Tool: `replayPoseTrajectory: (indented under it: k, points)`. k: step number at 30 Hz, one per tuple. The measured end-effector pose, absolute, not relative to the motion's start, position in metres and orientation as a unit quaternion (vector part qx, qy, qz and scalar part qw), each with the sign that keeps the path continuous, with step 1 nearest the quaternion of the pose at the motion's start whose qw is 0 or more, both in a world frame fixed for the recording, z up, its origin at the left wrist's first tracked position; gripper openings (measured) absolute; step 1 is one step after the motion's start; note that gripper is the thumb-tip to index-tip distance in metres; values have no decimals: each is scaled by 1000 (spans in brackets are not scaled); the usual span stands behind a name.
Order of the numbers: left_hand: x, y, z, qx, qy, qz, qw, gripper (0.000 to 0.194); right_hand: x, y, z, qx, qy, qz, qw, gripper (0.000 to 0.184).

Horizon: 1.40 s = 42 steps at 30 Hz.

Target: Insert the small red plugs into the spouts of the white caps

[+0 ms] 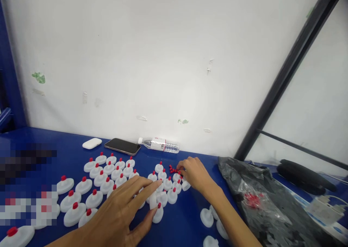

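My left hand (123,207) is closed, with a white plastic lid (153,201) pinched edge-on between thumb and index finger. Around it stand several round white lids with red caps on their spouts, such as this capped lid (157,214) close to my thumb. Farther right, my right hand (194,172) has its fingers bent together at a small pile of loose red caps (172,169). Whatever its fingertips hold is hidden. A white lid (186,185) lies tilted just under that hand. Lids without caps (207,218) lie beside my right forearm.
Along the wall are a white earphone case (92,143), a phone (122,146) and a water bottle (160,144) on its side. At right, a dark plastic bag (231,171) bears a clear bag of red caps (253,200). Beyond it are a black pouch (307,176) and a charger (326,209).
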State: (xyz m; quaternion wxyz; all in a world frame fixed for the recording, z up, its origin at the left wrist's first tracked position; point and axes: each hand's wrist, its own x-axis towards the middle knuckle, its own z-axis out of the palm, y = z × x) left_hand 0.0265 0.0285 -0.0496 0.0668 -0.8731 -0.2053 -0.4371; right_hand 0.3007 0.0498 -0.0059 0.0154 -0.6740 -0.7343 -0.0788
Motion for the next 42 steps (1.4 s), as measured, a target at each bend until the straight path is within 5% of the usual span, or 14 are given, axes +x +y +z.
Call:
replayPoseTrajectory:
  k: [17,25,30,34,42]
  points:
    - [28,31,-44,-881,-203,-423,60,39,304,50,-7,-658,-749,-68,46,22]
    - [31,34,-41,-886,-192,-422,12,36,312,45,8,-647,-729,-23,220,16]
    - [30,38,-45,-882,-206,-423,28,34,293,32,24,-583,-738,46,336,22]
    - [27,42,-50,-875,-230,-422,48,35,278,22,34,-491,-731,251,402,18]
    - [28,44,-42,-870,-227,-430,80,34,262,19,26,-431,-704,377,421,26]
